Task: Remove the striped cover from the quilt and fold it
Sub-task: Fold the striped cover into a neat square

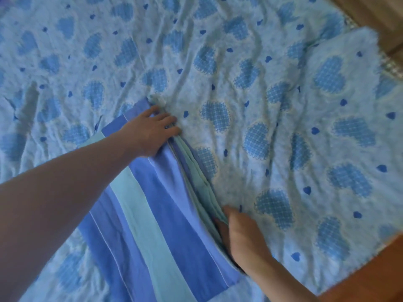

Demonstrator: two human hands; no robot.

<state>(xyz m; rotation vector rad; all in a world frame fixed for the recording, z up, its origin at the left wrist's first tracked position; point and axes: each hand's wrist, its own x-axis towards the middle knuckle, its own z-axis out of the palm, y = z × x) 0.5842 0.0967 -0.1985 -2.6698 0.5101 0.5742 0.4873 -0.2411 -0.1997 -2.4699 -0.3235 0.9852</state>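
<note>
Two bare hands work on one folded cover. Reaching in from the near left, the left hand (152, 132) lies palm down with its fingers spread and nearly straight, pressing the far corner of the blue, periwinkle and pale-teal striped fabric cover (152, 214); its fingertips reach the cover's right edge. Nearer and to the right, the right hand (242, 238) has its fingers tucked in among the stacked layers along that same right edge, thumb on the outside, gripping the layers; the fingers themselves are hidden in the fabric.

That one striped cover lies folded into a long rectangle running from near to far, with several layers showing at its right edge as a thin stack of teal and blue folds. It rests on one light blue quilt (272, 94) printed with large checked blue hearts and small dark blue hearts, wrinkled and spread over almost the whole view.

Open quilt surface stretches far and right of the cover. At the far right the quilt's corner (357, 44) is folded back near a wooden edge (370, 12); at the near right the quilt ends over an orange-brown wooden floor (370, 277).
</note>
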